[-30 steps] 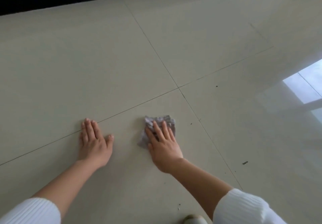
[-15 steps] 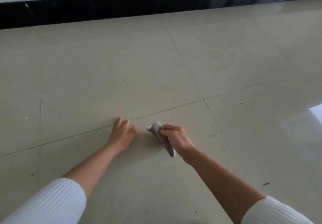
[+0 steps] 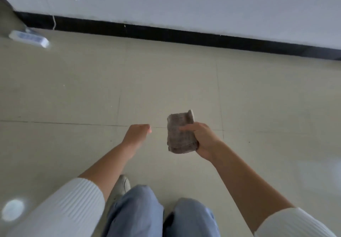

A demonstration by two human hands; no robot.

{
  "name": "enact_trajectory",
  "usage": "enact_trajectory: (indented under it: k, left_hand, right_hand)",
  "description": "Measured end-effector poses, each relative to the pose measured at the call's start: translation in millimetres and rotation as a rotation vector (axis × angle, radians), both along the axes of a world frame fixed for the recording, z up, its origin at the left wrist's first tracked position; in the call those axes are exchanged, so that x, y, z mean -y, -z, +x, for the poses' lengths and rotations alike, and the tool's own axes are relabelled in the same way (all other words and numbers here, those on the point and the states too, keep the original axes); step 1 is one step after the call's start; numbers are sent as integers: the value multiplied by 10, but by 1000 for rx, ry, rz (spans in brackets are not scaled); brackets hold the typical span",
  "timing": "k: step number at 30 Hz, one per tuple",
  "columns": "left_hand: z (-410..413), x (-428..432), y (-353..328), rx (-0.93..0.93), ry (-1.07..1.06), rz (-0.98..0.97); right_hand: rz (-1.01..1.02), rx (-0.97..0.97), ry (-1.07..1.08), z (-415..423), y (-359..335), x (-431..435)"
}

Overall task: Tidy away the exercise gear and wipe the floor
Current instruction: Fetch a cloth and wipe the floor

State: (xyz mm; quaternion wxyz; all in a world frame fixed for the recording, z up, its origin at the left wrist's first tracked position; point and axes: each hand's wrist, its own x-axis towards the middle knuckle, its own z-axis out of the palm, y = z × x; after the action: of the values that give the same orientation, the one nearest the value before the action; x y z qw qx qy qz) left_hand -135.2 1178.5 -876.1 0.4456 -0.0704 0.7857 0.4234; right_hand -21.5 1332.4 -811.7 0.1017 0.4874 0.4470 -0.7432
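a white power strip point(image 3: 29, 38) lies far left on the beige tiled floor point(image 3: 73, 89). the left hand point(image 3: 137, 134) hangs above the tiles, fingers loosely bent, holding nothing. just right of it, the right hand point(image 3: 204, 141) grips a folded grey cloth point(image 3: 180, 135) in the air.

Both hands have lifted off the floor point(image 3: 73, 89): the right hand point(image 3: 203, 140) now grips the folded grey cloth point(image 3: 180, 133) in the air, the left hand point(image 3: 137, 133) hanging free beside it.
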Motion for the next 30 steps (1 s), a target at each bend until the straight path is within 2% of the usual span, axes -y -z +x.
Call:
enact_trajectory:
  k: [2,6,9,14,20,25,30]
  left_hand:
    - [54,189,-705,36,-73,-25]
    - [274,546,-1784,137,-299,-1]
    - [539,841,-2556,161,-464,41]
    - [1007,1421,-3515,96,-747,73]
    - [1362,2175,-4359,4,-1071,204]
    - [1703,3031,-4782,-156,-1303,149]
    - [2056,4098,-5015,-190,-1542,139]
  right_hand:
    - [81,85,-91,-115,-669,169]
    - [150,134,-173,-251,-1657,495]
    - [180,89,-313,-325,-2364,779]
    - [179,-15,-573,-369,-3294,1347]
    - [124,-145,-859,-385,-4124,2260]
    - [135,-252,-1129,-424,-4541,3351]
    - [77,-365,-1358,-404,-4806,4648]
